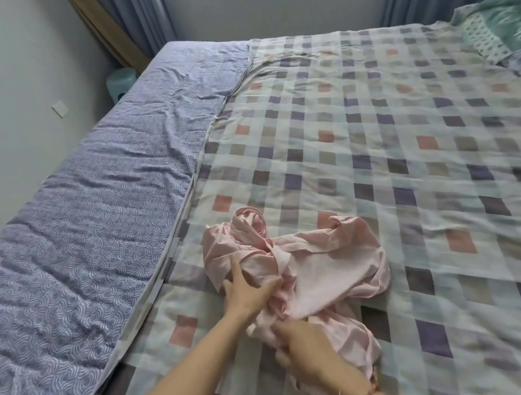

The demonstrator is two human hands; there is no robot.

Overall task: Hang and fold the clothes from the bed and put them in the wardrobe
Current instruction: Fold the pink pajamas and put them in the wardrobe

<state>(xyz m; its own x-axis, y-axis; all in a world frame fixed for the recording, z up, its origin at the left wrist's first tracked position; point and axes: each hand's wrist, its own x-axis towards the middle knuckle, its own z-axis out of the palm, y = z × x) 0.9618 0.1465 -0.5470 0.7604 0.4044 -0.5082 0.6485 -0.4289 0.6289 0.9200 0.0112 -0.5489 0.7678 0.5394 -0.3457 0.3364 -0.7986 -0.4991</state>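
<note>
Your left hand (244, 291) lies flat on the near left part of the pink garment (334, 263), its fingers (235, 264) straight and spread apart, with the thumb reaching right across a fold. Your right hand (303, 345) is just nearer to you, and its fingers (282, 357) are curled into the cloth at the garment's near edge, gripping a bunch of it, though motion blur softens the detail. A red bracelet (368, 394) sits on that wrist. The garment lies crumpled in a loose heap on the bed (373, 158), on its checked sheet, with a twisted loop of fabric rising at the far side beyond your left fingers. A blue patterned quilt (85, 225) runs along the bed's left side, and a green pillow (500, 32) rests at the far right corner.
</note>
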